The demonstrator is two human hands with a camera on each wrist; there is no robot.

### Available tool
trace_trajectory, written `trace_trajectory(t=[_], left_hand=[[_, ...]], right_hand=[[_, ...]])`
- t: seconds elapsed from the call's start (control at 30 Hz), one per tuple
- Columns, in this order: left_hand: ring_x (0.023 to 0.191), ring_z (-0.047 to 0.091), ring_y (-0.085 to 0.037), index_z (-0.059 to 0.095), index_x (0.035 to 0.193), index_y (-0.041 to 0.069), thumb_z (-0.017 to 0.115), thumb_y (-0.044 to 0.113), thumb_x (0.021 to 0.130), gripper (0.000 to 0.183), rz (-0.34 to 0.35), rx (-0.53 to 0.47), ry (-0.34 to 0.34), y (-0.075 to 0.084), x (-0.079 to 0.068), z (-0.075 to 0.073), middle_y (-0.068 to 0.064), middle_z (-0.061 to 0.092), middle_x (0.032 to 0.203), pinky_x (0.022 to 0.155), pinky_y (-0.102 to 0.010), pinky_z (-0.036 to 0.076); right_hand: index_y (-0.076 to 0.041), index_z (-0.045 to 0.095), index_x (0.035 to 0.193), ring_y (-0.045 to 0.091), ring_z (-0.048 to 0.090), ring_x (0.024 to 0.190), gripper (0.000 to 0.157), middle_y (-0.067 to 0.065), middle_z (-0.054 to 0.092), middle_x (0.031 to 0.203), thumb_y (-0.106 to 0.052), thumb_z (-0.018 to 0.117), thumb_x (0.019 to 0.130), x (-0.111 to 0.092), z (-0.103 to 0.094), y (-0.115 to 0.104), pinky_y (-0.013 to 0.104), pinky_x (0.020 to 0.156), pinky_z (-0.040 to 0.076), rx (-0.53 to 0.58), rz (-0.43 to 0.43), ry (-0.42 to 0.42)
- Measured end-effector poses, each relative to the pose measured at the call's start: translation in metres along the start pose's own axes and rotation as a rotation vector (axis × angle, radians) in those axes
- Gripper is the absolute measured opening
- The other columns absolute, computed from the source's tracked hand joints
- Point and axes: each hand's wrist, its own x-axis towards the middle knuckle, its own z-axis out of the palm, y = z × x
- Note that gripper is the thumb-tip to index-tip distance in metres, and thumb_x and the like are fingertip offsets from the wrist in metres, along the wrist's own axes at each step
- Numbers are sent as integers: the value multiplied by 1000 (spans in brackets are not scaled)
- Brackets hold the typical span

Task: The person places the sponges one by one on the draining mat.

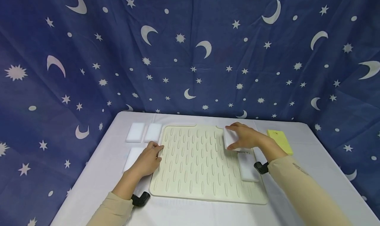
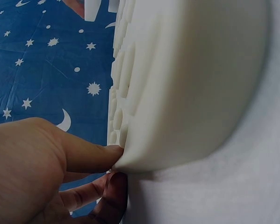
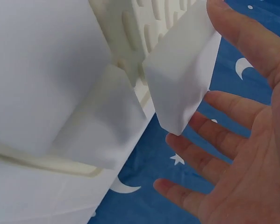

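A cream mat (image 1: 190,166) with raised oval ridges lies on the table. At its left edge my left hand (image 1: 150,159) pinches the rim; in the left wrist view the thumb (image 2: 95,156) presses the ridged side, with fingers just below the edge. Over the mat's far right corner, my right hand (image 1: 244,137) grips a white sponge block (image 1: 230,137) between thumb and fingertips. The right wrist view shows that block (image 3: 184,70) tilted above the mat. Another white sponge block (image 1: 247,167) lies flat on the mat's right part, nearer to me.
Left of the mat lie more white sponge blocks: two at the back, one (image 1: 135,133) beside another (image 1: 153,133), and a third (image 1: 132,156) partly behind my left hand. A yellow pad (image 1: 280,142) lies right of the mat. A blue star-patterned cloth (image 1: 190,54) hangs behind the table.
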Motion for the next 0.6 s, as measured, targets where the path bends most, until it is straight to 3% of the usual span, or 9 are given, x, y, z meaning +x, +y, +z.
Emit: trace_trajectory(t=[0.6], left_hand=[[114,57,-33,57,145,-2,64,5,97,49,6,17,2,0,0,-1,-19,49,142,100,-51,50]], right_hand=[[-8,38,160,44,40,147,103,21,37,162,-49,87,79,20,5,-6,64,116,37,-14,44,-62]])
